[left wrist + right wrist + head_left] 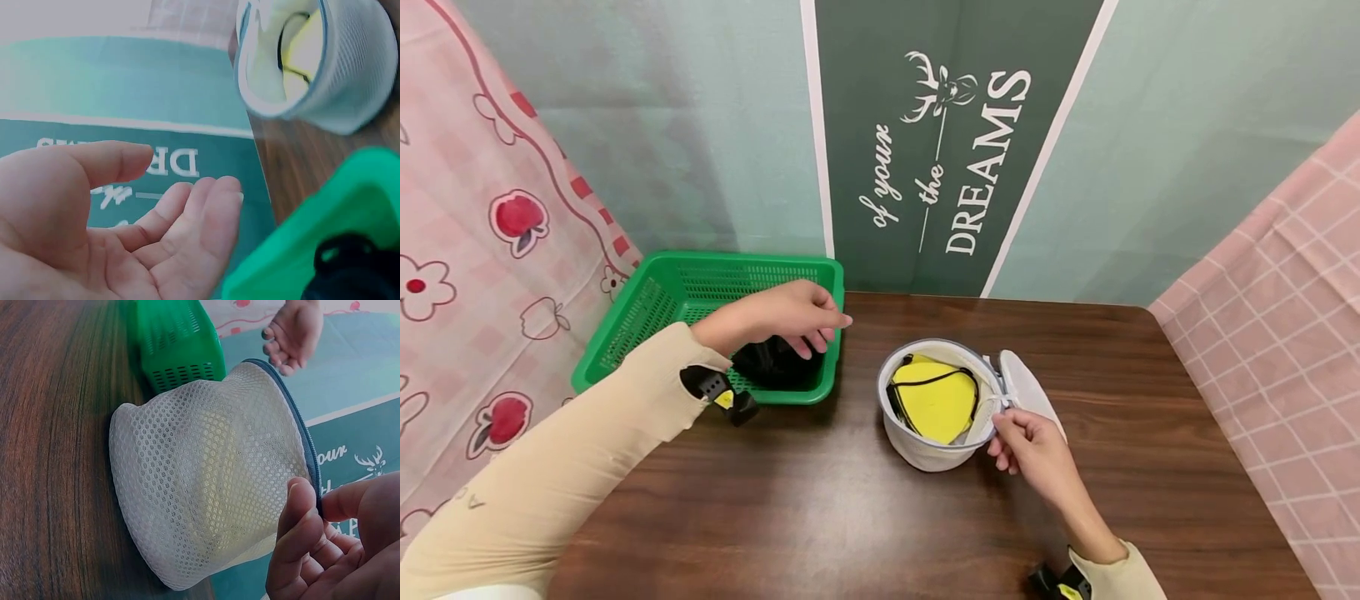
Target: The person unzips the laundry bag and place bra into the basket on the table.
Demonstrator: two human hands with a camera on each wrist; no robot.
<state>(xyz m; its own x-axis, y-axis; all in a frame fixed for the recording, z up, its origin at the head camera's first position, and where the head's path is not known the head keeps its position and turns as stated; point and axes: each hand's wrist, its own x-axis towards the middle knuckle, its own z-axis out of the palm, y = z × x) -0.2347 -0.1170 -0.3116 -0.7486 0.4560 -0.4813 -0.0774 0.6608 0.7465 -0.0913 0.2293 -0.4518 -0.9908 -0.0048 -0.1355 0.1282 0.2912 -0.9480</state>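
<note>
A round white mesh laundry bag stands on the table with its zippered lid folded back to the right. Inside lies a yellow piece with thin black straps, which looks like a bra cup. My right hand pinches the bag's zippered rim between thumb and fingers, seen close in the right wrist view. My left hand hovers over the right side of a green plastic basket, its fingers loosely bent and holding nothing. Below it in the basket is a black item, partly hidden by the hand.
The basket sits at the back left of the brown wooden table, against a green curtain with white lettering on its dark panel. Pink patterned cloths hang along the left and right sides.
</note>
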